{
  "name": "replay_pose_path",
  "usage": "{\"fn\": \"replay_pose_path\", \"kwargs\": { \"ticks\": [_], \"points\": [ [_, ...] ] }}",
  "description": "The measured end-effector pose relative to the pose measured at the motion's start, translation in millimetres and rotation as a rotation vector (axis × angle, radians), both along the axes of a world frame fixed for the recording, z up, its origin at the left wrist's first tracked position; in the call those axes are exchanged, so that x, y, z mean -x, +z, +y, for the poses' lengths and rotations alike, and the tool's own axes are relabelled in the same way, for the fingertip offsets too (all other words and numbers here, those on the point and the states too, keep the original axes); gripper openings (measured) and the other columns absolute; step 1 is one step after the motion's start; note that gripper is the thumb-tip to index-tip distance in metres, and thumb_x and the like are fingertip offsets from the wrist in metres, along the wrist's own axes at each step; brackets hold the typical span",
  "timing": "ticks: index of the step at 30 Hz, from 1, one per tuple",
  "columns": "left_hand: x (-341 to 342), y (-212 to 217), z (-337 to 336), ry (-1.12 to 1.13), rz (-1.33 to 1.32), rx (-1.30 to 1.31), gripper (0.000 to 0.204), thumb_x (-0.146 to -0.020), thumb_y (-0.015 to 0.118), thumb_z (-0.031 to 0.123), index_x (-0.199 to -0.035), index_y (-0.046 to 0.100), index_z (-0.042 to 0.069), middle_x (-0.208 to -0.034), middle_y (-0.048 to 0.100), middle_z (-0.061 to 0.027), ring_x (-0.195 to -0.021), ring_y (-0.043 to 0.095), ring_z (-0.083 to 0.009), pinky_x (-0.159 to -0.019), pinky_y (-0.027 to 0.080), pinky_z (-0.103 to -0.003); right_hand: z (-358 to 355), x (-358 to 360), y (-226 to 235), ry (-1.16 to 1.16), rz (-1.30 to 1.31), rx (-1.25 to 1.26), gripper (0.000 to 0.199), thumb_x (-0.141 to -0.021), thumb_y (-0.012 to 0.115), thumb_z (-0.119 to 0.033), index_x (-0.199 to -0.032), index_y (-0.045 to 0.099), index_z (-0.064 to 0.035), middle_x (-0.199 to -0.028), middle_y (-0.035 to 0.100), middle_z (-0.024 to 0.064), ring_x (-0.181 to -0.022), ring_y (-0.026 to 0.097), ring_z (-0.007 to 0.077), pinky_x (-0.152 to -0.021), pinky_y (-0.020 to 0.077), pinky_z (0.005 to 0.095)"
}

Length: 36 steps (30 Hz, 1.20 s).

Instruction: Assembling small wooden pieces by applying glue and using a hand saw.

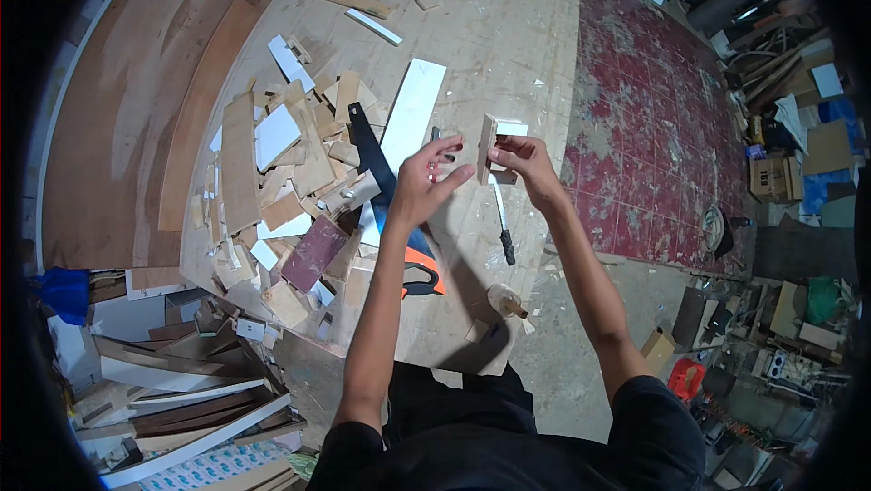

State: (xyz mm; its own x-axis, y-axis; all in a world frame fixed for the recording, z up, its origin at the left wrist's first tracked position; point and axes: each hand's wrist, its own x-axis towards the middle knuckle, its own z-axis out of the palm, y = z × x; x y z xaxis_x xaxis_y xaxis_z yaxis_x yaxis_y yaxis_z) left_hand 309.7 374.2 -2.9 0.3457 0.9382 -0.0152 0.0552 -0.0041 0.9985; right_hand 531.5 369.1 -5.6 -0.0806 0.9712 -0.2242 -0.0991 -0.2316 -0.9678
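Right of the saw (386, 188), right hand (531, 169) pinching a wood block (487, 146), left hand (425, 180) near it, fingers parted, scraps (311, 164) left of the saw

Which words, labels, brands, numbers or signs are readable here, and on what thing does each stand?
Blue-and-white patterned sheet, lower left: marks too small and blurred to read.
Handsaw: no readable lettering.
Wooden piece in the right hand: no readable text.
Nothing else readable.

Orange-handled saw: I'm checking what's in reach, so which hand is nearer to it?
Left. The left hand is just to the right of the saw blade in the picture; the right hand is farther right, gripping a small wooden piece.
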Motion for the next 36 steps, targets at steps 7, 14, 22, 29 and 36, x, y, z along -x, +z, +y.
{"fn": "replay_pose_path", "kwargs": {
  "ticks": [7,14,22,29,36],
  "points": [
    [-12,40,12,-0.181,0.131,-0.048,0.059,-0.077,0.085,0.028,-0.123,0.063,-0.002,-0.111,0.07,-0.0116,-0.1,0.066,-0.0172,-0.09,0.051,-0.033,-28,6,22,-0.038,0.237,-0.012,0.033,-0.085,0.077,-0.017,-0.112,0.069,0.0011,-0.1,0.072,0.0067,-0.089,0.066,0.0127,-0.083,0.0502,0.028],
    [-21,59,11,-0.168,0.221,-0.136,0.053,-0.072,0.087,0.026,-0.114,0.07,-0.001,-0.101,0.073,-0.0119,-0.093,0.067,-0.0149,-0.084,0.053,-0.032,-37,10,27,-0.085,0.271,-0.023,0.035,-0.086,0.076,-0.019,-0.114,0.068,0.0012,-0.101,0.072,0.0069,-0.092,0.066,0.0133,-0.089,0.0486,0.03],
    [-32,64,20,-0.205,0.233,-0.003,0.047,-0.072,0.086,0.015,-0.111,0.071,-0.004,-0.088,0.074,-0.0098,-0.075,0.066,-0.0109,-0.066,0.054,-0.027,-40,8,15,-0.155,0.285,-0.001,0.035,-0.091,0.072,-0.031,-0.116,0.069,-0.006,-0.104,0.071,0.0033,-0.098,0.064,0.0143,-0.09,0.0469,0.0363],
    [-50,43,33,-0.216,0.111,0.097,0.044,-0.069,0.087,0.02,-0.104,0.074,-0.003,-0.083,0.074,-0.0097,-0.071,0.068,-0.0115,-0.066,0.056,-0.026,-55,-12,2,-0.155,0.342,0.01,0.045,-0.089,0.074,-0.033,-0.124,0.066,-0.0063,-0.113,0.069,0.004,-0.105,0.061,0.0136,-0.094,0.0443,0.035],
    [-80,33,80,-0.083,0.504,-0.299,0.058,-0.057,0.087,0.038,-0.1,0.074,0.002,-0.09,0.074,-0.0132,-0.082,0.071,-0.0228,-0.074,0.055,-0.032,-119,-59,-35,-0.443,0.261,0.201,0.056,-0.091,0.062,-0.056,-0.127,0.066,-0.0126,-0.116,0.066,-0.0016,-0.107,0.056,0.0113,-0.093,0.0337,0.0393]
  ]
}}
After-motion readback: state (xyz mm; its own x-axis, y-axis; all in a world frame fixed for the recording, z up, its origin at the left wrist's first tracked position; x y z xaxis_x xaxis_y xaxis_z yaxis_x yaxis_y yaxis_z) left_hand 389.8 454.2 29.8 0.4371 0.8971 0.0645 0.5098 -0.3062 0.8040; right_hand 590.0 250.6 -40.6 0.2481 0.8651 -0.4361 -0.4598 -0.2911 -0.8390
